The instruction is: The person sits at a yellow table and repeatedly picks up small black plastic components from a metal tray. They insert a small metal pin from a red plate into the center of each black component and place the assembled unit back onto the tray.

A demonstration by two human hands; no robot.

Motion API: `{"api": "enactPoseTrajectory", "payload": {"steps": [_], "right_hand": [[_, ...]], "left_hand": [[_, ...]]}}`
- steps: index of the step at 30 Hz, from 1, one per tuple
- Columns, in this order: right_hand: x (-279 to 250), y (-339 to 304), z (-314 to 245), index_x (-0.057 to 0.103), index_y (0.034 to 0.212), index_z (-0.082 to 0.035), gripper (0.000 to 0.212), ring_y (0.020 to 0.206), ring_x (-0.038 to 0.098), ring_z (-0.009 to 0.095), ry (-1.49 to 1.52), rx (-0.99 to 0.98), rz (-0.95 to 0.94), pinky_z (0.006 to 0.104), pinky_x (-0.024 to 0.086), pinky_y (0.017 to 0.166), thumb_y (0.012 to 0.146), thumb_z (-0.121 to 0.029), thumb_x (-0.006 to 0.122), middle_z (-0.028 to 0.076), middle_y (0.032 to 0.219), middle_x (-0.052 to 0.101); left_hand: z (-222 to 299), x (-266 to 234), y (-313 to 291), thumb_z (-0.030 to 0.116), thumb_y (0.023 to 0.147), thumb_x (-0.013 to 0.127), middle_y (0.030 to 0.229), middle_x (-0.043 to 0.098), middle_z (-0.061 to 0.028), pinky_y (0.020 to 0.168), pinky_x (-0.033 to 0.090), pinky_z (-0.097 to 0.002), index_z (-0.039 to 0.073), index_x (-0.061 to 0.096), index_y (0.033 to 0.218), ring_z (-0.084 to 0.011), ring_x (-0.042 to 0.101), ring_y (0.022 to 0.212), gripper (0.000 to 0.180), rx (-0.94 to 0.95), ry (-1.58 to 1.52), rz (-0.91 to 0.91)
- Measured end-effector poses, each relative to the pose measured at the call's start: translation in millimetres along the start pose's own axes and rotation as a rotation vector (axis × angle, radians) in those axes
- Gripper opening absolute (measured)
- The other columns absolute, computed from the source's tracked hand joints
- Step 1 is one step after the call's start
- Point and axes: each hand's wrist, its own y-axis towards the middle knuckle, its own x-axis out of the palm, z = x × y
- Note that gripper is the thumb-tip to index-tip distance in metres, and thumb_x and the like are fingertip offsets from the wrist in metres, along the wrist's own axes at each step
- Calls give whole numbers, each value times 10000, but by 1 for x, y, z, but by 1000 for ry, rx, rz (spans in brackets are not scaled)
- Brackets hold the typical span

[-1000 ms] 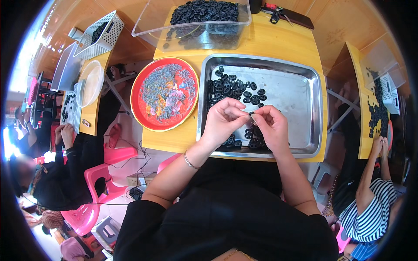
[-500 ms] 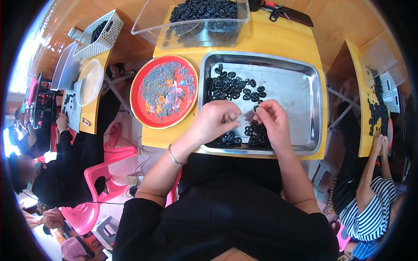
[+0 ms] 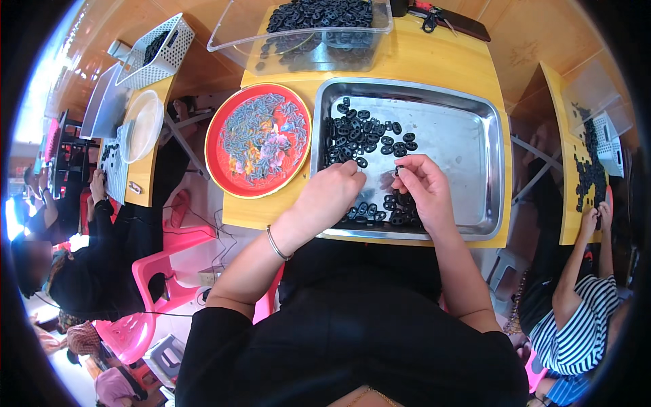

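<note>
A shallow metal tray [image 3: 468,169] lies before me with many small black oval parts [image 3: 354,129], each with two holes, heaped in its left half. My right hand [image 3: 428,193] is closed over the tray, thumb and forefinger pinching one small black oval part [image 3: 399,170]. My left hand [image 3: 329,193] hovers at the tray's left side with its fingers curled inward. Whatever those fingers hold, if anything, is hidden. Left of the tray stands a round red dish [image 3: 220,152] with a flower pattern, strewn with thin grey metal pieces [image 3: 254,122].
A clear plastic bin [image 3: 230,42] full of black parts stands at the far edge of the yellow table [image 3: 407,61]. Scissors [image 3: 429,24] lie behind it to the right. Co-workers sit at side tables, left and right; a pink chair [image 3: 173,271] stands at left.
My left hand has turned over, its fingers now curled down toward the black parts. My right hand keeps its pinch in nearly the same place.
</note>
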Motion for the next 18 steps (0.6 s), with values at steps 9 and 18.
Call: {"api": "enactPoseTrajectory", "payload": {"steps": [9,18], "right_hand": [[2,-3,-7,557,969,-25,119,719,570,74,-21,26,-26,202,445,643,867,-85,548,19,814,587],[-1,-2,0,538,933,-7,106,755,596,94,62,14,-54,210,485,673,834,-11,575,38,842,593]], "left_hand": [[-2,-2,2,22,655,624,746,506,-113,651,478,-385,24,555,808,-306,569,725,167,-21,37,-39],[-3,5,8,-1,818,590,953,618,-92,785,516,-292,-13,587,909,-172,608,916,92,-291,-1493,-21]]}}
